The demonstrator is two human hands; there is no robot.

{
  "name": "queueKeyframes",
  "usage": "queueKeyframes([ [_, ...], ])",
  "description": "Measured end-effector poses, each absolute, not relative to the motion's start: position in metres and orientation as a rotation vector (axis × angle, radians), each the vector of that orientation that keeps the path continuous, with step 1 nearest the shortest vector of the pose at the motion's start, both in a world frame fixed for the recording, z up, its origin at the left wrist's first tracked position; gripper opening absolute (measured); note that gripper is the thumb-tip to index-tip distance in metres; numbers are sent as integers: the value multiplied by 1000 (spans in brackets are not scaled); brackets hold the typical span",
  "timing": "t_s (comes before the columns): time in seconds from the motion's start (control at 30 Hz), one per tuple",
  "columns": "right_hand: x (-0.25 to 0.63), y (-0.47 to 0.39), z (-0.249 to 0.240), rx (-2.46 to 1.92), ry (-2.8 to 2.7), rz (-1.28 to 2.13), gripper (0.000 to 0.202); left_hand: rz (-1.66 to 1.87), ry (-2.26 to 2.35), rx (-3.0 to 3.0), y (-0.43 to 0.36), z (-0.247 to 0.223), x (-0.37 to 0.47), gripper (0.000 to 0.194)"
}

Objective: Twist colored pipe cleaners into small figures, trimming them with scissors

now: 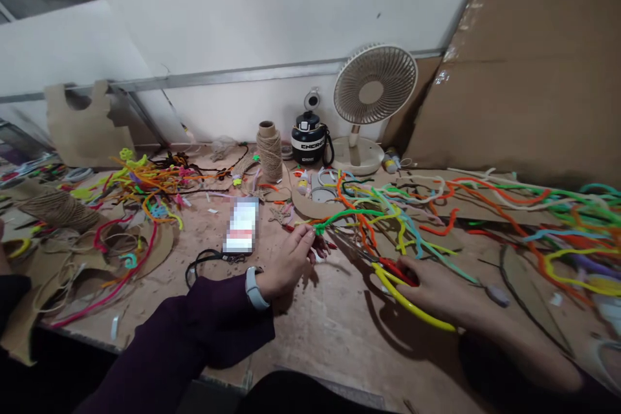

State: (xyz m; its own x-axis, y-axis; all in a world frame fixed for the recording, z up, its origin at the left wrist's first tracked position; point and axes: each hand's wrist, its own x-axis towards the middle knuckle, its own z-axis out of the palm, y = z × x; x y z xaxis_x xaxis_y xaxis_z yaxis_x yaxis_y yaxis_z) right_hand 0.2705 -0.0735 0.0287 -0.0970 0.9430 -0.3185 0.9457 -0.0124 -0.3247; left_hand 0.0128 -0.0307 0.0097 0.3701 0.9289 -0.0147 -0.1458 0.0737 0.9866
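Observation:
Near the middle of the table, my left hand [291, 260] pinches a green pipe cleaner [356, 212], whose free length stretches to the right. A small curled green part shows at the fingertips. My right hand [427, 284] is wrapped round the red handles of scissors [398, 270], and their blades point up and left toward the green piece. A yellow pipe cleaner [417, 312] runs beside and below the right hand. Whether the blades touch the green piece cannot be made out.
A phone [241, 226] lies left of my left hand. Behind stand a twine spool [269, 154], a black bottle [308, 142] and a fan [356, 155]. Coloured pipe cleaners [514, 194] spread across the right. Another person's sleeve [13, 294] shows at the left edge.

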Motion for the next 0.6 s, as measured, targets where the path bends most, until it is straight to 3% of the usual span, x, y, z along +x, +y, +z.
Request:
queueKeyframes([
  [0.2, 288, -75, 35, 2042, 2364, -951, 42, 1006, 811, 1054, -19, 19, 6, 25],
  [0.5, 300, -81, 32, 1818, 2655, -756, 66, 1034, 808, 1095, -13, 22, 3, 33],
  [0.6, 294, -80, 33, 1871, 2565, -697, 63, 997, 793, 1151, -15, 23, 3, 36],
])
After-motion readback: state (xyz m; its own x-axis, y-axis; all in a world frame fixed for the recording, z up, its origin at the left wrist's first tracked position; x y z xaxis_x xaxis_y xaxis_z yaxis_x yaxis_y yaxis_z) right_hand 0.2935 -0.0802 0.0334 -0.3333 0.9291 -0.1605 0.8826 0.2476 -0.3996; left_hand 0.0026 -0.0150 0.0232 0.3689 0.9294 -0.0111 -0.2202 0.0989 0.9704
